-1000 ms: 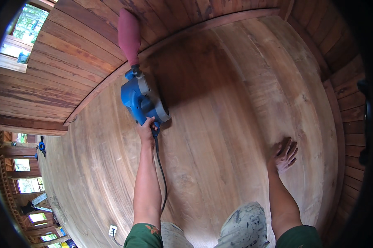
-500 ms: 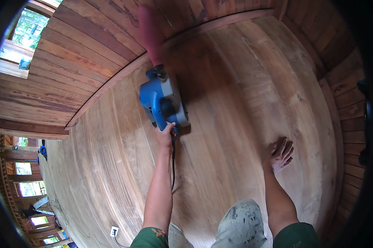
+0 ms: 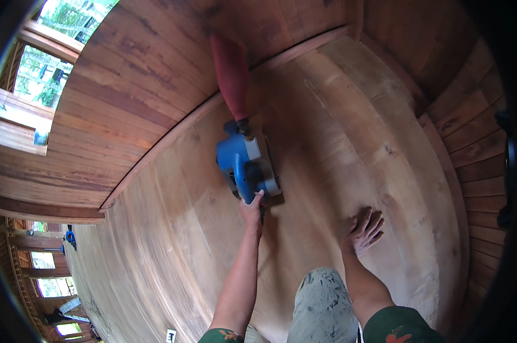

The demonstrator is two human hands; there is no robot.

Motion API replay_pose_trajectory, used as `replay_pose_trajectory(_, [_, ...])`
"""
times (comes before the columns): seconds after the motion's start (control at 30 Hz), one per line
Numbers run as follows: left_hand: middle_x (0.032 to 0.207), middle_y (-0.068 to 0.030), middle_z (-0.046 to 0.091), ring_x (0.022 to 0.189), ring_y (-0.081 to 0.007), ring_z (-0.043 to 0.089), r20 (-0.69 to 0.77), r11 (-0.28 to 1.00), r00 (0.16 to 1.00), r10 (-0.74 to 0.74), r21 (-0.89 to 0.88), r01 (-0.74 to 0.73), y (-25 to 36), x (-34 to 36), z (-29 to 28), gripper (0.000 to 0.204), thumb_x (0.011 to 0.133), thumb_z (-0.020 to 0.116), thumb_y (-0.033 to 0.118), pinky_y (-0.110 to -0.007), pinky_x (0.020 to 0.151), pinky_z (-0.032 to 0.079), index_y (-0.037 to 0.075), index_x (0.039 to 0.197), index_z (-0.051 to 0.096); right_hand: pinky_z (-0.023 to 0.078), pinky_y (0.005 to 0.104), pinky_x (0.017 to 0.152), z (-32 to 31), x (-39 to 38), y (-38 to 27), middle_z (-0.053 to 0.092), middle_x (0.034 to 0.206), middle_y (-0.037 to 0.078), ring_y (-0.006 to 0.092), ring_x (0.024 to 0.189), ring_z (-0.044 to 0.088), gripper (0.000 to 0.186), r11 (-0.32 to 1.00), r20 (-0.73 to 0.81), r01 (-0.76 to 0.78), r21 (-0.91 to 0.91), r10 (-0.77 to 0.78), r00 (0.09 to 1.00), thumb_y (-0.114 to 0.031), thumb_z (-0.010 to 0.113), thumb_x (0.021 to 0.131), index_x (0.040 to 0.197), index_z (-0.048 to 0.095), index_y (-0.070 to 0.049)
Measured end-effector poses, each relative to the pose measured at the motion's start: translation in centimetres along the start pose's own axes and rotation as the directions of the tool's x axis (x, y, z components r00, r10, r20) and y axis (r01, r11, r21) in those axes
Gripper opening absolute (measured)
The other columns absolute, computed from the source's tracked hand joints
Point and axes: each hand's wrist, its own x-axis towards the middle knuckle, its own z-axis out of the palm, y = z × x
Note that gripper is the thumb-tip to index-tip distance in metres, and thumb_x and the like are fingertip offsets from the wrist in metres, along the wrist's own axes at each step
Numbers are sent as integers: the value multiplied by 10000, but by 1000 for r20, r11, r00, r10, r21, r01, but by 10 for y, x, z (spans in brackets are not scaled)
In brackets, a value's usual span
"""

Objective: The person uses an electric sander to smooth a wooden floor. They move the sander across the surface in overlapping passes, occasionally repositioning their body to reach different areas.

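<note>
While the left hand (image 3: 252,209) clasps a sander (image 3: 232,153), the right hand (image 3: 363,231) rests on the floor (image 3: 175,257)

The hands are well apart. Stretched nearly straight, the left arm (image 3: 238,283) ends in a closed grip on the blue sander, which sits just ahead of it. The right hand lies palm down and splayed, its forearm (image 3: 363,283) slanting inward. Beyond the left hand, the sander's red dust bag (image 3: 231,74) points toward a plank wall (image 3: 118,108).

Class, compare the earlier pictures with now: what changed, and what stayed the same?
The blue-and-grey power sander with its red cloth bag has moved rightward across the brown wooden floor, closer to the spread right hand. The bare left hand went with it, keeping its grip. The right hand stayed on the floor.
</note>
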Motion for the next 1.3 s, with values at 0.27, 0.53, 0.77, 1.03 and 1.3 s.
replay_pose_trajectory(0.27, [724, 11, 582, 661, -110, 548, 37, 999, 998, 43, 23, -44, -2, 22, 63, 197, 916, 811, 200, -293, 642, 438, 104, 893, 640, 80, 625, 1275, 39, -2, 13, 163, 1756, 151, 377, 1626, 101, 686, 996, -78, 40, 74, -35, 996, -481, 469, 1064, 1681, 270, -255])
replay_pose_trajectory(0.53, [762, 3, 599, 702, -122, 570, 64, 1000, 998, -26, 12, 26, -3, 30, 121, 183, 922, 802, 205, -300, 677, 458, 106, 935, 649, 44, 626, 1281, 45, 8, 9, 121, 1762, 154, 385, 1627, 71, 682, 989, -111, 50, 142, -34, 993, -463, 470, 1068, 1682, 262, -250])
replay_pose_trajectory(0.77, [826, 13, 613, 760, -109, 572, 147, 1000, 989, 24, 4, -25, -23, 5, 115, 170, 938, 783, 196, -283, 716, 445, 109, 945, 637, 52, 617, 1285, 49, 6, 4, 110, 1768, 133, 368, 1630, 72, 692, 993, 43, 5, 117, -10, 999, -479, 468, 1064, 1687, 243, -277])
replay_pose_trajectory(1.03, [771, 30, 572, 711, -97, 549, 143, 992, 990, 13, 124, -31, -58, -56, 65, 219, 956, 777, 224, -274, 669, 435, 124, 897, 592, 63, 605, 1290, 41, 5, -5, 121, 1767, 124, 356, 1630, 81, 691, 992, 175, -31, 122, 9, 985, -504, 461, 1070, 1690, 225, -312])
replay_pose_trajectory(1.3, [734, 26, 590, 673, -84, 539, 155, 993, 986, -54, 108, 38, -62, -100, 12, 246, 924, 806, 197, -275, 636, 437, 100, 835, 597, 205, 586, 1264, -3, 11, -36, 227, 1719, 210, 388, 1585, 231, 747, 946, 298, 51, 319, -152, 942, -431, 592, 1032, 1657, 306, -136])
